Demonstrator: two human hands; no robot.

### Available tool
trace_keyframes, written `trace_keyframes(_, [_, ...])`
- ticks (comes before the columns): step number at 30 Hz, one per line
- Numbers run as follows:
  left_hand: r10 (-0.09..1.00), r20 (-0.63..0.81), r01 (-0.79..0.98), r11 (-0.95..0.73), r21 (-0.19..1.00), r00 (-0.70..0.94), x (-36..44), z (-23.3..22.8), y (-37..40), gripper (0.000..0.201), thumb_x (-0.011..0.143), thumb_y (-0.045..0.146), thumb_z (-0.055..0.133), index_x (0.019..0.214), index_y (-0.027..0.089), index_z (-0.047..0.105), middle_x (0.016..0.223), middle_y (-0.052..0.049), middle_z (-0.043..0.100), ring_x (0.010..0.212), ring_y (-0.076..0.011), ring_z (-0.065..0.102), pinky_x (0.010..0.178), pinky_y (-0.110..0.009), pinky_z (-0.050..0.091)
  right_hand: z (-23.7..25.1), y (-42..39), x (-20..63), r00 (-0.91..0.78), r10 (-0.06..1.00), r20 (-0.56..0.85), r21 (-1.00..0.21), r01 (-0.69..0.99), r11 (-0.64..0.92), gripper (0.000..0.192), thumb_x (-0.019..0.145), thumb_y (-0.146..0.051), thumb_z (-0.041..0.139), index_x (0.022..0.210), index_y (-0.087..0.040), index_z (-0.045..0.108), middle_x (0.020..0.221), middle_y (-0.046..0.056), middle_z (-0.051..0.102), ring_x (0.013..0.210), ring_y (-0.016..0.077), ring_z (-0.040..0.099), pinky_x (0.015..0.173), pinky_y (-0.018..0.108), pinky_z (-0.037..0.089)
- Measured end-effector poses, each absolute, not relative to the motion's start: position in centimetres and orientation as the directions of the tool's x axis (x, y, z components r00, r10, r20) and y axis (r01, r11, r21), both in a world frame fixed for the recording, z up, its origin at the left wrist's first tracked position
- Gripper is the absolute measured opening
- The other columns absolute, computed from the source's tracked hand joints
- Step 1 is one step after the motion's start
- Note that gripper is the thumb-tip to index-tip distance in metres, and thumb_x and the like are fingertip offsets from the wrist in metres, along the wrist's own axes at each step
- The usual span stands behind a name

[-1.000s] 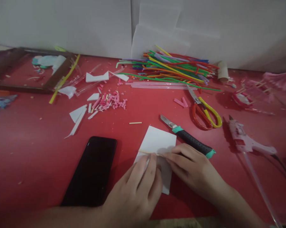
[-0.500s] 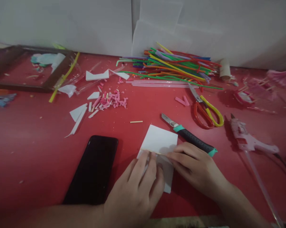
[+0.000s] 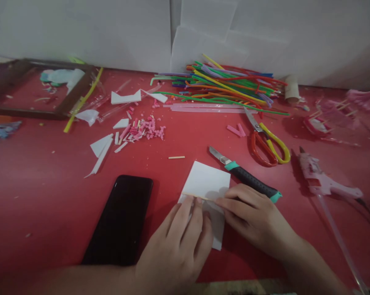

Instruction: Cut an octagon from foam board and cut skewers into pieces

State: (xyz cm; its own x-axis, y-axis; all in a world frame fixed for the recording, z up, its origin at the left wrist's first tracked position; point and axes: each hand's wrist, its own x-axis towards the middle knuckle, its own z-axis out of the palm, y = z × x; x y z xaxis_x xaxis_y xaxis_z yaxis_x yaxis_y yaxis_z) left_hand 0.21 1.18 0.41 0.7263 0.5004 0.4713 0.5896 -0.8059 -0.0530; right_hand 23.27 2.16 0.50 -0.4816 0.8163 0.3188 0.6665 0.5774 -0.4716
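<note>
A thin wooden stick (image 3: 208,198) lies across a white rectangular board (image 3: 207,174). My left hand (image 3: 180,237) presses the stick onto the board with its fingertips, the fingers bent and close together. At the stick's right end, my right hand (image 3: 252,217) pinches it between thumb and forefinger, resting over the board's right edge. Part of the board is hidden under my left fingers. Just beyond my right hand lies a utility knife (image 3: 249,178) with its blade out. A black phone (image 3: 119,221) is left of my left hand.
Scissors (image 3: 264,141) and a pink glue gun (image 3: 323,178) lie on the right. Colourful pipe cleaners (image 3: 228,84) are heaped at the back. Pink and white scraps (image 3: 144,129), a short stick piece (image 3: 176,157) and a dark frame (image 3: 28,110) are spread about the red table.
Both hands keep almost the same place and grip on the stick. The surroundings shift very slightly in the view.
</note>
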Motion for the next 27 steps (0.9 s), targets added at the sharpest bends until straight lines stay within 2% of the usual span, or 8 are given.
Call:
trace_keyframes(7, [0.499,0.469,0.582,-0.812,-0.039,0.729,0.32,0.13,0.95,0.025,0.092,0.01,0.05,0.109,0.005,0.068,0.115,-0.019,0.072,0.11,-0.0383,0.069,0.087,-0.046,0.062,0.66,2.15,23.38,-0.496,0.808,0.317,-0.457,0.667,0.588,0.015,0.095,-0.011,0.058,0.105,-0.017,0.067,0.092,0.006,0.066,0.08,0.0167,0.06,0.069,0.031,0.053])
trace_keyframes(13, [0.49,0.471,0.571,-0.82,-0.035,0.733,0.25,0.37,1.07,0.028,0.093,0.007,0.045,0.11,0.006,0.068,0.117,-0.019,0.072,0.108,-0.0376,0.07,0.085,-0.044,0.063,0.64,2.07,23.37,-0.488,0.814,0.316,-0.46,0.671,0.581,0.017,0.094,-0.01,0.057,0.105,-0.018,0.067,0.092,0.006,0.067,0.079,0.0164,0.061,0.068,0.031,0.054])
trace_keyframes(18, [0.497,0.467,0.572,-0.82,-0.025,0.732,0.16,0.39,1.21,0.029,0.094,0.006,0.045,0.11,0.006,0.069,0.118,-0.02,0.071,0.109,-0.0372,0.07,0.085,-0.044,0.063,0.78,2.19,23.32,-0.485,0.806,0.338,-0.469,0.656,0.591,0.015,0.095,-0.011,0.057,0.103,-0.017,0.069,0.093,0.005,0.068,0.083,0.0158,0.063,0.074,0.03,0.055])
trace_keyframes(27, [0.5,0.476,0.581,-0.813,-0.029,0.723,0.33,0.5,1.27,0.031,0.094,0.005,0.043,0.11,0.006,0.069,0.116,-0.019,0.072,0.109,-0.0352,0.07,0.089,-0.043,0.061,0.8,2.21,23.35,-0.481,0.816,0.321,-0.47,0.667,0.578,0.016,0.094,-0.011,0.057,0.102,-0.018,0.069,0.091,0.005,0.067,0.079,0.0164,0.062,0.069,0.031,0.054])
